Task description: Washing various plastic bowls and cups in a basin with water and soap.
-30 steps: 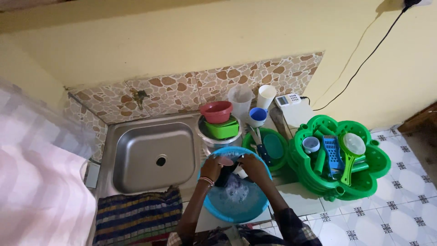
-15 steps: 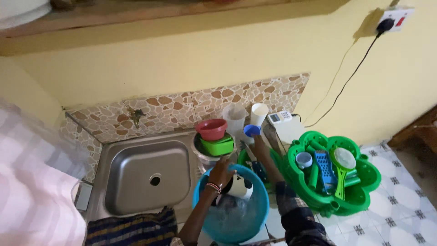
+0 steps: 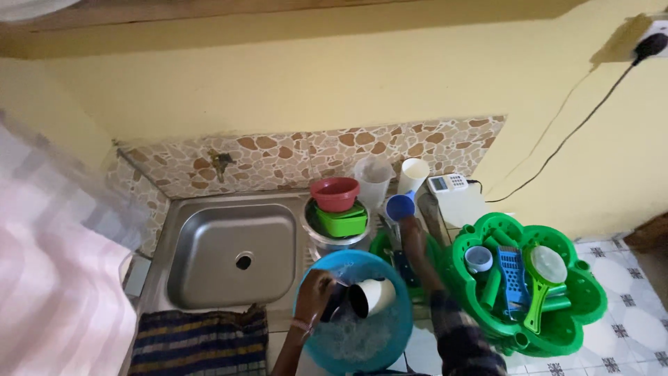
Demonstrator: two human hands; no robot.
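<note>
Fingers of your left hand (image 3: 316, 287) are curled around a white mug (image 3: 372, 298), holding it tilted on its side over the soapy water in the blue basin (image 3: 314, 335) at the counter's front edge, just right of the steel sink (image 3: 233, 254). Your right hand (image 3: 409, 224) reaches across the green bowl (image 3: 379, 245) to the blue cup (image 3: 399, 207) near the back wall; whether those fingers grip it, you cannot tell from here.

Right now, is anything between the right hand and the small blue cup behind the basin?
Nothing visible: the right hand has reached the small blue cup. The left hand holds a white mug over the blue basin.
</note>
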